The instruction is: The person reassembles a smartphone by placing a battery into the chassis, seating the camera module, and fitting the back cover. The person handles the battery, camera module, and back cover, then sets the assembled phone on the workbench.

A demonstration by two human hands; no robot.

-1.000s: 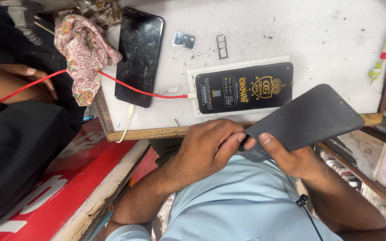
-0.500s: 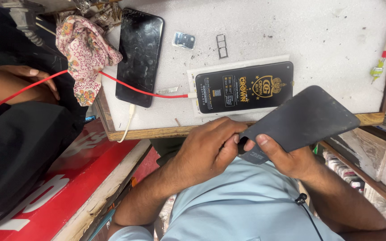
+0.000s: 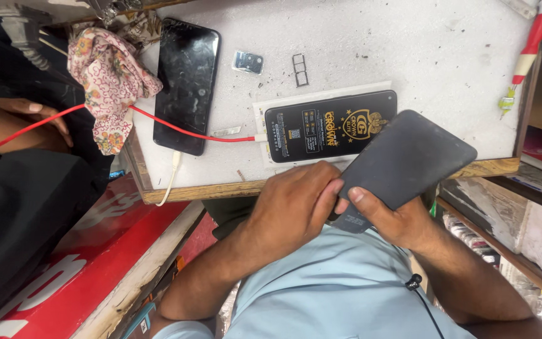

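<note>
Dark grey phone [image 3: 409, 160] held tilted over near edge of surface [image 3: 409, 50], lower end gripped between both hands. Left hand [image 3: 293, 210] closed over phone's bottom corner, fingers curled together on it. Right hand [image 3: 396, 216] clamped beneath phone, thumb pressed on its face. Flat black-and-gold packet [image 3: 324, 125] seen just behind phone, on white sheet. Black phone [image 3: 186, 85] laid near far left corner, red cable [image 3: 189, 132] crossing it. Floral cloth [image 3: 111, 81] draped over left edge.
</note>
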